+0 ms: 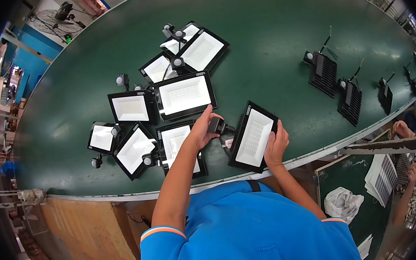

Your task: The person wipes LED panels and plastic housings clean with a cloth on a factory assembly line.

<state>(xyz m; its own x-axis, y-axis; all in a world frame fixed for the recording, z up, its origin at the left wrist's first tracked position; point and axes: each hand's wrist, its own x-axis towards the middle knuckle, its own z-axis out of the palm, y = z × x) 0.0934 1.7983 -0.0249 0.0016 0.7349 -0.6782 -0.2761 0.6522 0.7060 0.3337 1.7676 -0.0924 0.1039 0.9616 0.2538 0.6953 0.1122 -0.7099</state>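
A black LED floodlight [255, 138] with a white reflector face is tilted near the table's front edge, its face up. My right hand [276, 146] grips its right edge, thumb over the frame and the other fingers along the outer side. On the left, my left hand [204, 129] is closed around the small black motion sensor [216, 125] joined to that floodlight. A pale label [229, 143] shows on the cable between them. Beneath my left forearm lies another floodlight [174, 145], partly covered by the arm.
Several floodlights with sensors lie face up on the green table [259, 41], including a large one [185, 95]. At the right, finned floodlights [324, 74] rest face down. Beyond the front edge, a co-worker's hand [404, 128] shows near a side table with a white bag [343, 203].
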